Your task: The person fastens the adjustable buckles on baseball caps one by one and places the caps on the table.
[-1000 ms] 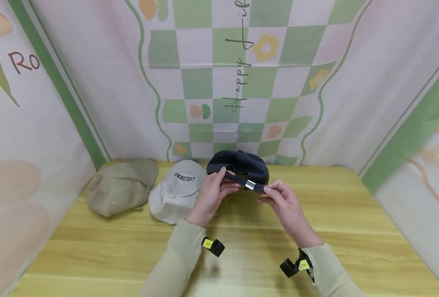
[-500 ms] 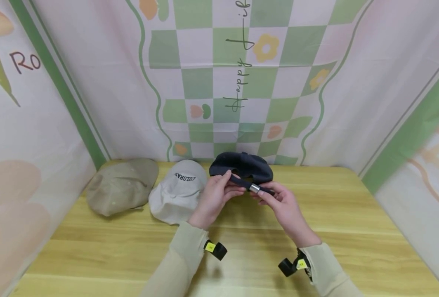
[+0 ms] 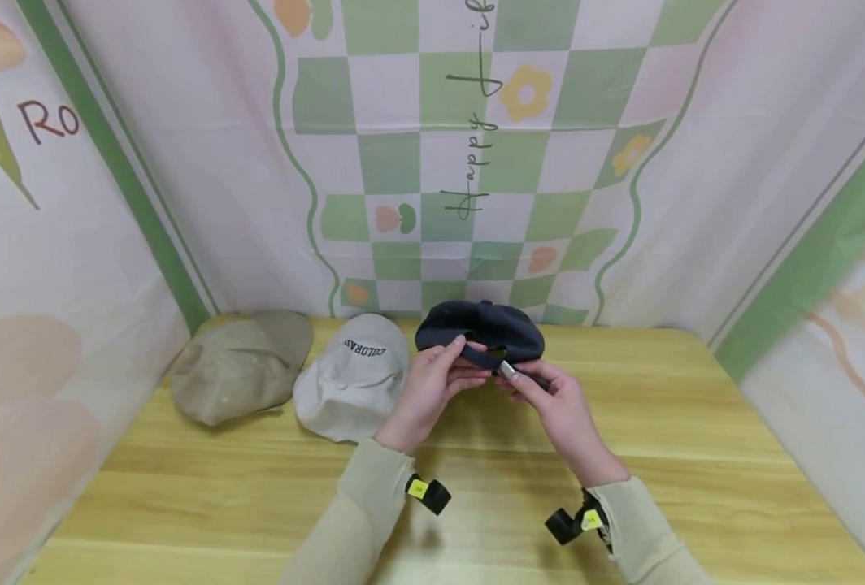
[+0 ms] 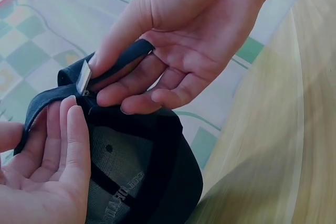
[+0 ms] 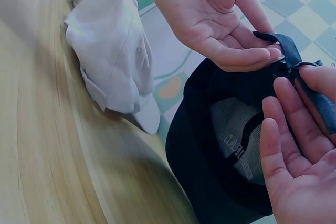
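Observation:
A dark navy baseball cap (image 3: 516, 329) is held up over the table, its back opening and adjusting strap (image 3: 482, 357) facing me. My left hand (image 3: 428, 390) pinches the strap left of the metal buckle (image 3: 506, 370), thumb on top. With the thumb pressed at the buckle, my right hand (image 3: 560, 406) pinches the strap's other side. In the left wrist view the silver buckle (image 4: 84, 78) stands tilted under the right thumb, and a strap end (image 4: 139, 51) runs along the right fingers. The cap's grey lining (image 5: 236, 124) shows in the right wrist view; its brim is hidden.
To the left on the wooden table (image 3: 659, 447) lie a light grey cap (image 3: 352, 382) with dark lettering and a khaki cap (image 3: 242, 370). A patterned curtain (image 3: 389, 162) hangs close behind the table; others flank it.
Both hands and the navy cap have shifted slightly right, and the hands are closer together. My right thumb has slid from the strap's end to the buckle, which now tilts more steeply.

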`<state>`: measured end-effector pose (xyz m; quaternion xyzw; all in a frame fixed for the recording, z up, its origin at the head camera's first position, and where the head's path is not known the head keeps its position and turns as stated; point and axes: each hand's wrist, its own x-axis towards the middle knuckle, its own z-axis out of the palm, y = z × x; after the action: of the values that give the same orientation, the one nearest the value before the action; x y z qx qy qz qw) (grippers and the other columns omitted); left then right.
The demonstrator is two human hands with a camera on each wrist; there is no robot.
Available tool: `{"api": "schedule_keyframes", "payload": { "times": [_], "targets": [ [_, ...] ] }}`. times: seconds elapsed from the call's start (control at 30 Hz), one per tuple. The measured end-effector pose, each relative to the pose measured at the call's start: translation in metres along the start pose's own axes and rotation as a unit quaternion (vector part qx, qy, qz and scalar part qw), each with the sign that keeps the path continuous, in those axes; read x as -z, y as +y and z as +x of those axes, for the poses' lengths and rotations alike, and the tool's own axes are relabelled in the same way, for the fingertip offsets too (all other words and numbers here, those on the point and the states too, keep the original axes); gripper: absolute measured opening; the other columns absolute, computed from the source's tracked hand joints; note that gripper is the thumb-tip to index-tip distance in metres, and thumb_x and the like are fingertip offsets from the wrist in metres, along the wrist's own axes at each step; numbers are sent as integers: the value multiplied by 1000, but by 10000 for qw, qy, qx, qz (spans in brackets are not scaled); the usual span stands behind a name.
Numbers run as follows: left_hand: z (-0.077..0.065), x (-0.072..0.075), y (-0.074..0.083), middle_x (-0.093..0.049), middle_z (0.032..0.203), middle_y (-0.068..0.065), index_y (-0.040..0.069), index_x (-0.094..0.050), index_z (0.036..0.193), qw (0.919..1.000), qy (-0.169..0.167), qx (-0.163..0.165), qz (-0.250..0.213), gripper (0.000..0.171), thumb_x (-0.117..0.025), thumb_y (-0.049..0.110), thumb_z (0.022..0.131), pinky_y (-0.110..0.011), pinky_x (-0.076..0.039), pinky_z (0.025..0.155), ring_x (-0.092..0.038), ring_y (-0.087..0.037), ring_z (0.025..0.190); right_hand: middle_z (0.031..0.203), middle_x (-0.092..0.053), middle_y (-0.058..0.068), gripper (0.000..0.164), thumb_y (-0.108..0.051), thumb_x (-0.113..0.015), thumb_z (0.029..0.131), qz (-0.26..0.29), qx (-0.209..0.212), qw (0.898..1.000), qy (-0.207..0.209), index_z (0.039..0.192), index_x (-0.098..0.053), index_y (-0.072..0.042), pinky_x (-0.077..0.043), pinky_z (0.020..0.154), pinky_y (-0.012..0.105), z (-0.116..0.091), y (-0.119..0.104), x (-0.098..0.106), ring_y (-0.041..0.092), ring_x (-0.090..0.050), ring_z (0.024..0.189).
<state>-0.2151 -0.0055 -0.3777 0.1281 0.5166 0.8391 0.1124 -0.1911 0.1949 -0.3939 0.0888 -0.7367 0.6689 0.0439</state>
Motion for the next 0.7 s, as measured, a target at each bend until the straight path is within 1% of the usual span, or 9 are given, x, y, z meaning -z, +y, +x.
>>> {"api": "schedule_keyframes", "payload": {
  "times": [0.07, 0.13, 0.23, 0.37, 0.47, 0.53, 0.7],
  "targets": [
    [0, 0, 0, -74, 93, -11, -7, -69, 112, 10000, 64, 0, -13, 38, -49, 25, 110, -31, -59, 83, -71, -18, 83, 106, -73, 15, 28, -19, -65, 103, 94, -1, 9999, 81, 111, -66, 8, -58, 83, 34, -1, 0, 0, 22, -70, 96],
    [2, 1, 1, -74, 92, -11, -8, -68, 112, 9998, 205, -9, -87, 35, -51, 22, 109, -31, -59, 82, -71, -18, 83, 104, -73, 15, 25, -18, -66, 102, 239, 26, 9996, 174, 106, -65, 7, -57, 83, 33, -1, 0, 1, 22, -69, 93],
    [3, 3, 0, -73, 89, -11, -9, -66, 112, 9986, 460, -54, -250, 31, -54, 19, 108, -32, -59, 81, -71, -19, 82, 98, -73, 13, 21, -13, -66, 101, 491, 119, 9983, 277, 99, -63, 8, -57, 82, 30, -2, -1, 0, 21, -68, 89],
    [4, 4, -1, -71, 88, -12, -5, -62, 107, 9967, 704, -113, -379, 22, -57, 16, 107, -32, -59, 82, -70, -21, 82, 92, -70, 8, 18, -6, -64, 101, 759, 285, 9961, 348, 94, -59, 10, -56, 80, 28, -2, -2, -1, 20, -66, 85],
    [4, 4, -1, -70, 89, -12, -1, -59, 100, 9960, 801, -159, -357, 16, -58, 14, 106, -32, -59, 82, -70, -21, 83, 89, -68, 7, 16, -2, -63, 100, 840, 377, 9949, 401, 91, -58, 10, -56, 79, 28, -2, -3, -1, 20, -65, 84],
    [4, 4, -1, -70, 89, -12, 0, -57, 98, 9958, 844, -198, -306, 16, -59, 14, 106, -32, -59, 82, -70, -22, 83, 90, -67, 7, 16, 0, -62, 100, 865, 421, 9944, 437, 89, -58, 10, -56, 79, 29, -2, -4, -1, 21, -65, 85],
    [4, 4, -2, -70, 91, -14, 0, -57, 101, 9957, 882, -232, -153, 16, -59, 14, 105, -33, -59, 83, -71, -25, 87, 96, -65, 8, 14, 5, -61, 97, 915, 487, 9930, 565, 85, -57, 10, -56, 78, 29, -1, -5, -1, 21, -66, 86]
  ]
}}
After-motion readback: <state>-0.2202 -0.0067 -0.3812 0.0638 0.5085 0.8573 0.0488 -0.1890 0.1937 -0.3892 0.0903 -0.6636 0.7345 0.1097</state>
